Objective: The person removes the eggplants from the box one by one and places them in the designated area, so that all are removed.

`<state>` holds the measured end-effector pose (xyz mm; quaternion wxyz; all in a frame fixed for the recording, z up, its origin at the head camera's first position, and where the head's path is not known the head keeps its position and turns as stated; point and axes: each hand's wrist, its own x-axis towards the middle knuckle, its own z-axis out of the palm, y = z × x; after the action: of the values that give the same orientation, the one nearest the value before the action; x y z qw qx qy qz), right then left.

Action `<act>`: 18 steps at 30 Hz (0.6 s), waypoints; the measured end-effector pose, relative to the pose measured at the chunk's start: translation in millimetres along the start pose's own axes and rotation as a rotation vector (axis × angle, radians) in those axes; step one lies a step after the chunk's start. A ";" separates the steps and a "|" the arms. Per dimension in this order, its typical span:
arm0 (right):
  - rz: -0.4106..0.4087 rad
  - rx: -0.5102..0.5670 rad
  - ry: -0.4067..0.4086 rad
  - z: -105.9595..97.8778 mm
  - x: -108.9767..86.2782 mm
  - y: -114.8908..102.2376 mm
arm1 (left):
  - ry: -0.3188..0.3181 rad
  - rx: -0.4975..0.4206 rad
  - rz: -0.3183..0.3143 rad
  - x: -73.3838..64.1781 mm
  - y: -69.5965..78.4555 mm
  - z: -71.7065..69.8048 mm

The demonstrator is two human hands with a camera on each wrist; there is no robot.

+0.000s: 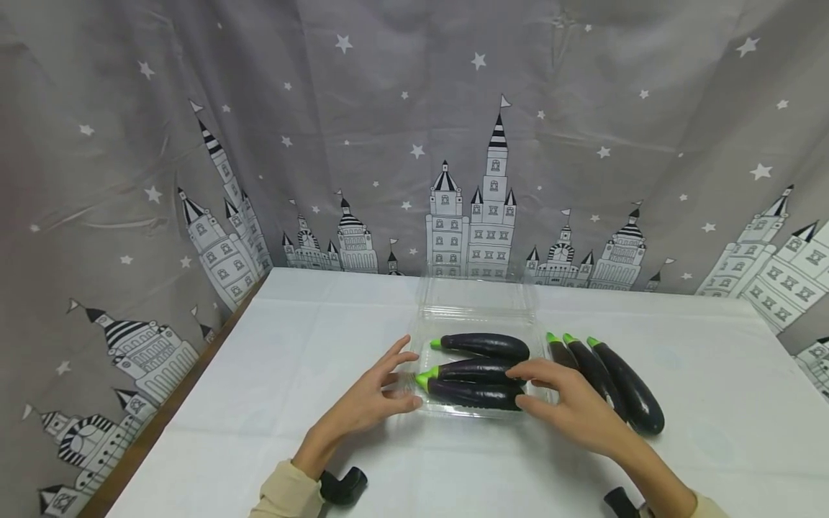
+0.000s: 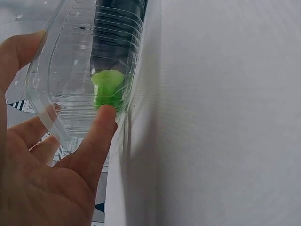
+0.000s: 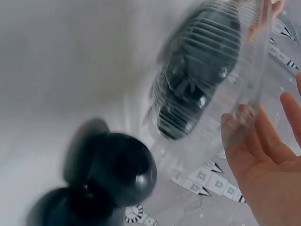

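A clear plastic clamshell box (image 1: 447,412) lies with its lid folded back on the table. Three dark eggplants with green stem ends are in it: a rear eggplant (image 1: 486,345), a middle eggplant (image 1: 476,370) and a front eggplant (image 1: 476,393). At the box's left end, my left hand (image 1: 369,392) touches the wall with spread fingers; in the left wrist view the thumb lies at the rim. My right hand (image 1: 573,403) reaches over the right end, its fingertips (image 3: 230,123) at the box's rim. I see no eggplant in its grasp.
Three more eggplants (image 1: 624,381) lie side by side just right of the box, partly behind the right hand. The clear lid (image 1: 476,296) leans back toward a grey castle-print curtain (image 1: 388,108). A white cloth (image 1: 298,324) covers the table.
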<state>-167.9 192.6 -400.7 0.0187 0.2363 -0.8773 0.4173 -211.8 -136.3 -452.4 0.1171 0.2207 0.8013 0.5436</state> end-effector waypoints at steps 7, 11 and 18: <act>-0.014 -0.018 -0.068 12.1 13.7 2.0 | -0.001 0.004 0.004 -0.2 -0.1 1.1; -0.036 -0.060 -0.101 16.0 20.7 1.5 | -0.002 0.015 0.002 1.8 2.1 2.1; -0.033 -0.072 -0.191 22.2 29.4 1.2 | -0.009 -0.001 0.011 1.5 2.0 1.7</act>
<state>-190.8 165.0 -409.3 -0.0497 0.2885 -0.8855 0.3610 -211.9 -133.6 -451.2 0.1177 0.2274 0.7993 0.5437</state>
